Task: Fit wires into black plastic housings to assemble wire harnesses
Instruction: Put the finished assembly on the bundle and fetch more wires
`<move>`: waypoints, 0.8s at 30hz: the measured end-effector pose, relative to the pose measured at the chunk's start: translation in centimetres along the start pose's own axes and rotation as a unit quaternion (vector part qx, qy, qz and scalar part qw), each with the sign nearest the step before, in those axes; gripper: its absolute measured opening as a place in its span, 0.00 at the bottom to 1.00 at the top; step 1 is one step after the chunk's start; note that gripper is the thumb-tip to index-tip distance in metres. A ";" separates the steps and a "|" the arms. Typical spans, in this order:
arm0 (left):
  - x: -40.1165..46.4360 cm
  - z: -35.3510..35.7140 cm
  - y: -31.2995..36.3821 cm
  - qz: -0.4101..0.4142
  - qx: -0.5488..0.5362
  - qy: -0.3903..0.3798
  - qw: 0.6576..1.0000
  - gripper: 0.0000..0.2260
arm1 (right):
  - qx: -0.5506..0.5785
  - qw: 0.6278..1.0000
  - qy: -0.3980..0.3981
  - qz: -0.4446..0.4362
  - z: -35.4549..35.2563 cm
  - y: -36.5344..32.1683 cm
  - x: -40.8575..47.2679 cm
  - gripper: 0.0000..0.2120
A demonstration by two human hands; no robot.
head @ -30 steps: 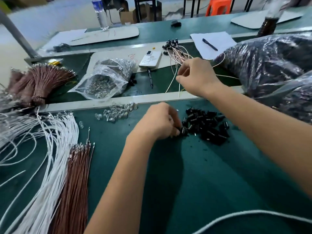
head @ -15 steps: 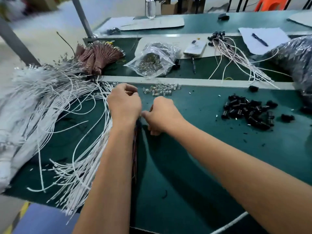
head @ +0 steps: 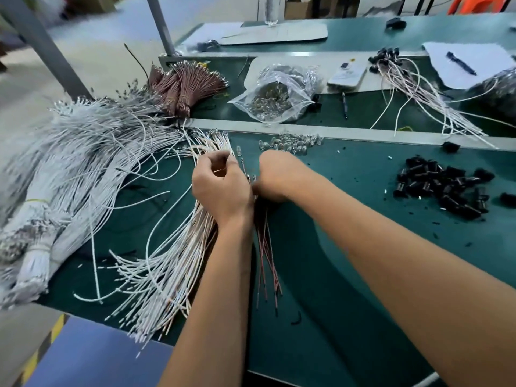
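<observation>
Head view: hands (head: pixel 240 182) hide brown wires (head: pixel 266 258).

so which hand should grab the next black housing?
Right, probably. The right hand sits nearer the pile of black housings on its own side, with bare mat between. The left hand is curled over the white wires, farther away.

wires (head: pixel 92 163) left | housings (head: pixel 441 188) right | bag (head: pixel 279 99) behind, perhaps on card
</observation>
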State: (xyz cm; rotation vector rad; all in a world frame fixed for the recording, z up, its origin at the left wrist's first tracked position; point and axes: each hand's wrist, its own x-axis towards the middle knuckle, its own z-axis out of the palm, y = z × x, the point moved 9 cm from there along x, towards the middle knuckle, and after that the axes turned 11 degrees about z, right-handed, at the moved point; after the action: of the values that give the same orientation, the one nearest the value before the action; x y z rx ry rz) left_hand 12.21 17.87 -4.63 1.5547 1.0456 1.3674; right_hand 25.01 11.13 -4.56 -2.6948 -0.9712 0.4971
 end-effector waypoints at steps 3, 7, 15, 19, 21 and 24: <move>0.4 0.0 0.7 0.026 0.002 0.003 1.000 0.03 | 0.175 0.983 -0.048 0.025 -1.0 2.6 0.8 0.13; -0.2 4.0 2.2 0.007 -0.053 -0.160 0.986 0.04 | 0.481 0.874 -0.048 0.044 -3.9 6.5 0.6 0.10; -9.9 13.3 6.8 -0.062 -0.119 -0.543 0.829 0.05 | 0.718 0.685 0.123 0.014 -12.0 17.0 -2.1 0.05; -13.7 15.7 7.8 -0.099 -0.137 -0.591 0.789 0.05 | 0.707 0.685 0.173 0.023 -12.5 20.9 -3.8 0.02; -14.3 16.5 7.6 -0.141 -0.167 -0.571 0.792 0.05 | 0.652 0.732 0.191 0.060 -11.7 22.5 -4.8 0.06; -14.2 17.2 6.8 -0.191 -0.218 -0.514 0.807 0.07 | 0.510 0.843 0.141 0.100 -8.9 23.3 -5.9 0.12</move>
State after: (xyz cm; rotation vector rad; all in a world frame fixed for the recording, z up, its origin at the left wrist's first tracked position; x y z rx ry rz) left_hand 28.80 1.48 -4.65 1.3167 0.2762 0.2906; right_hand 37.53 -11.15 -2.63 -1.7936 -0.1960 0.4510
